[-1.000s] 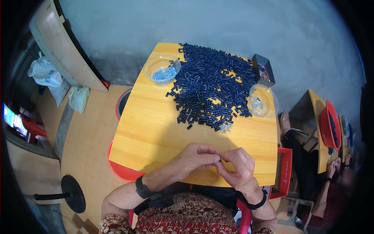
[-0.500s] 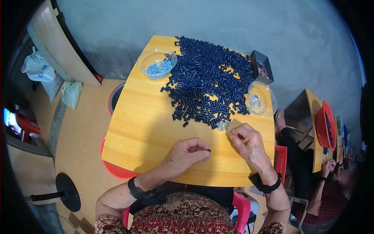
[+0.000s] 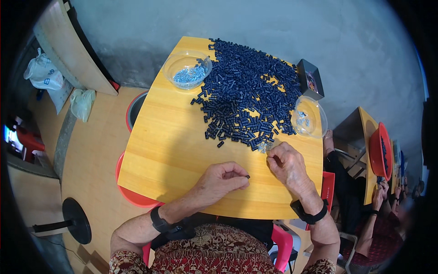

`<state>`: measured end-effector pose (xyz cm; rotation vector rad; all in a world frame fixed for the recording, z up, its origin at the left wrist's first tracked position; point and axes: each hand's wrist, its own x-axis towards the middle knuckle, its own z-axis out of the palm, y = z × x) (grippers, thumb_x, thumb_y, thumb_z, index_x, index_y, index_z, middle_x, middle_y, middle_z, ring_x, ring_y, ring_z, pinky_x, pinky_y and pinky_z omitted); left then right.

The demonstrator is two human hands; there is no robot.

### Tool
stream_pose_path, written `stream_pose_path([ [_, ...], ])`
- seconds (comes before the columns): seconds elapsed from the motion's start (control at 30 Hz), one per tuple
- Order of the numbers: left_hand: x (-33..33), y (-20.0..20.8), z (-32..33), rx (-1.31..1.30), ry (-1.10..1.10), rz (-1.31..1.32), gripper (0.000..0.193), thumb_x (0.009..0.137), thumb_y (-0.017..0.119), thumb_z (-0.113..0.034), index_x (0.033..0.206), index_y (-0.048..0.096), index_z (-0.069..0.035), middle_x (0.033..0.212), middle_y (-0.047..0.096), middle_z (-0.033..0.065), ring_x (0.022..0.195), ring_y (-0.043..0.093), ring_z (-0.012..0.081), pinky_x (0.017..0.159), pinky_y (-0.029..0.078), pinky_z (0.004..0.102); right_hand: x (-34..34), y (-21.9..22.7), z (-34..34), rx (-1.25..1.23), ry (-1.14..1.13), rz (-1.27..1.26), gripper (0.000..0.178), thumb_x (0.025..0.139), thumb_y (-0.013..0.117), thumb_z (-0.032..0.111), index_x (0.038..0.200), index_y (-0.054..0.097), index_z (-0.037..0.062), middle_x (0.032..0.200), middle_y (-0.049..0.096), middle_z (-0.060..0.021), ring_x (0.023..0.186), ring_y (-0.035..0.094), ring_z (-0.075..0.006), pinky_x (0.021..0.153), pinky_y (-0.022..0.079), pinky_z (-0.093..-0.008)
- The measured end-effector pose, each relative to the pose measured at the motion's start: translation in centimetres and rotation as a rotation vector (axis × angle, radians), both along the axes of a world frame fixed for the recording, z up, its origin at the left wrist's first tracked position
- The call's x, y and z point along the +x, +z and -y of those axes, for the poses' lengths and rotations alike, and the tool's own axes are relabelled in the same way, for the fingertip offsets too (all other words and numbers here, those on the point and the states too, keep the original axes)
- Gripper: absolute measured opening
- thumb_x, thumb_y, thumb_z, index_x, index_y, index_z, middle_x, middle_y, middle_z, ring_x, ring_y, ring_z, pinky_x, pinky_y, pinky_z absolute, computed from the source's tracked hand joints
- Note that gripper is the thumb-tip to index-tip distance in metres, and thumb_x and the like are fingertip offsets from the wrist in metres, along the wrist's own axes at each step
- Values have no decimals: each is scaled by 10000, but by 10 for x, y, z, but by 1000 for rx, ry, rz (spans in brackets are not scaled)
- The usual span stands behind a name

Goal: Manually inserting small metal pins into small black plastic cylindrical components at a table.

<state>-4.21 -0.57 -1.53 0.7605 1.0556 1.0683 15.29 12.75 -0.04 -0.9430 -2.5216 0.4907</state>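
Yellow wood table (image 3: 169, 150) w/ dark-blue parts (image 3: 246, 96) just above right hand (image 3: 287, 166); light-blue bits in clear bowl (image 3: 187, 68); red bowl (image 3: 378, 150) far right; red-patterned shirt (image 3: 219, 253).

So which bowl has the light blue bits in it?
Look at the yellow table and find its far left corner. The clear bowl there sits beside the big pile of dark blue pieces. The other clear bowl, on the right, looks almost empty.

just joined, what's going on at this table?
A person sits at a yellow table sorting small parts by hand. The left hand pinches one small dark piece at its fingers. The right hand reaches to the near edge of a big pile of dark blue pieces, touching small clear bits there. Two clear bowls holding light-coloured bits flank the pile.
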Motion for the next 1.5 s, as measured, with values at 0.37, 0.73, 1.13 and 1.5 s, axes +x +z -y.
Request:
stream_pose_path([
  [0.37, 10, 4, -2, 93, 40, -9, 171, 920, 619, -84, 1056, 604, 20, 968, 671, 69, 922, 644, 118, 831, 514, 237, 5, 8, 13, -227, -45, -39, 69, 765, 634, -35, 796, 600, 16, 790, 600, -143, 688, 622, -293, 586, 500, -353],
  [0.73, 22, 10, -4, 192, 75, 25, 165, 910, 631, -60, 1053, 607, 19, 987, 668, 69, 942, 642, 122, 868, 511, 244, 9, 39, 54, -935, -88, -667, 86, 868, 632, -36, 935, 672, -3, 907, 634, -17, 787, 590, -72, 727, 481, -222],
  [1.13, 33, 15, 1, 249, 61, 5, 164, 906, 630, -31, 1059, 619, 25, 1016, 641, 46, 973, 598, 88, 869, 491, 229, 15, 25, 69, -989, -73, -838, 106, 844, 677, -11, 948, 679, 7, 902, 643, -20, 829, 577, -85, 748, 450, -211],
  [1.5, 32, 17, 4, 191, 68, -84, 176, 903, 648, -68, 1050, 643, 28, 973, 661, 35, 914, 601, 72, 811, 496, 219, 8, 32, 76, -594, -46, -605, 89, 828, 672, -30, 915, 672, -12, 891, 628, -59, 839, 578, -139, 741, 458, -255],
])
